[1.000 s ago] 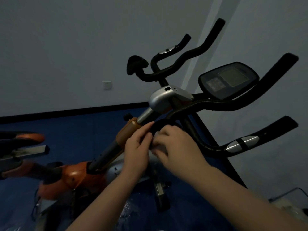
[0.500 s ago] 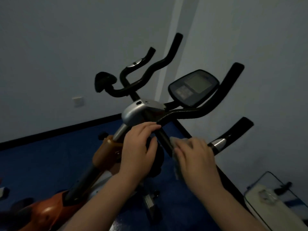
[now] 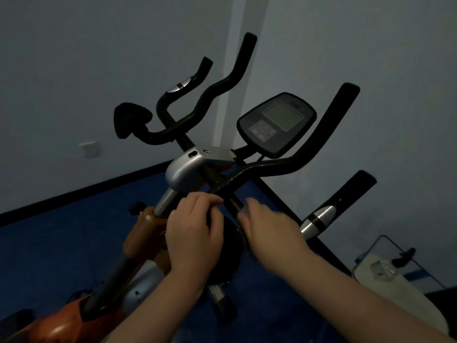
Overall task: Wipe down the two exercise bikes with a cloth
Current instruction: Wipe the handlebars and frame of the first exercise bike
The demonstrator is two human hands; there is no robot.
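Observation:
An exercise bike with an orange frame, a silver bracket, black handlebars and a dark console fills the middle of the head view. My left hand curls over the black bar just below the bracket and holds it. My right hand, blurred by motion, presses a pale cloth against the lower black bar beside the left hand. Only an edge of the cloth shows past my fingertips. A round black part sits under both hands.
Grey walls meet in a corner behind the bike, with a wall socket at the left. The floor is blue with a black skirting. A white object under a wire frame stands at the lower right.
My right hand has slid with the cloth from under the junction out along the lower bar. My left hand stays on the bar. The view has swung left, then partly back.

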